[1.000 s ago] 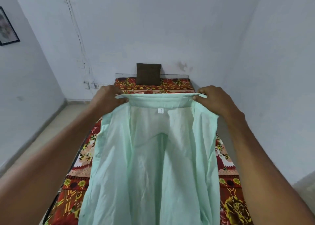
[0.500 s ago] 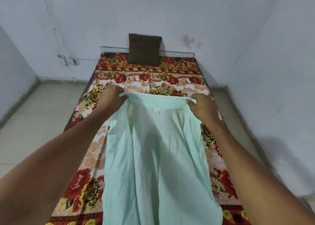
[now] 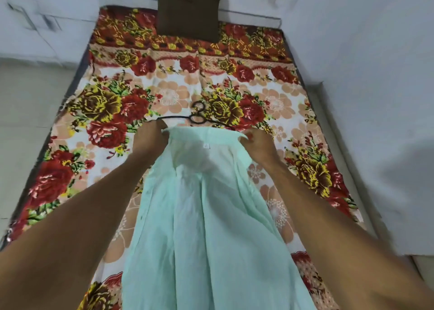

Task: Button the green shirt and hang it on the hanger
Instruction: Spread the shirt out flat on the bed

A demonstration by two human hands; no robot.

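The pale green shirt (image 3: 206, 215) hangs open in front of me over the bed, its inside and small white neck label facing me. My left hand (image 3: 150, 142) pinches the collar's left end. At the collar's right end my right hand (image 3: 258, 145) pinches the fabric too. A thin black wire hanger (image 3: 198, 115) lies flat on the bedsheet just beyond the collar, its hook pointing away; the shirt and my hands hide its lower part.
The bed carries a floral red, yellow and peach sheet (image 3: 105, 112). A dark brown pillow (image 3: 189, 11) leans on the far white wall. Bare floor (image 3: 28, 112) runs along the bed's left side, and a wall stands close on the right.
The view has tilted down and both hands have carried the shirt lower toward the bed. The hanger on the sheet has come into sight beyond the collar.
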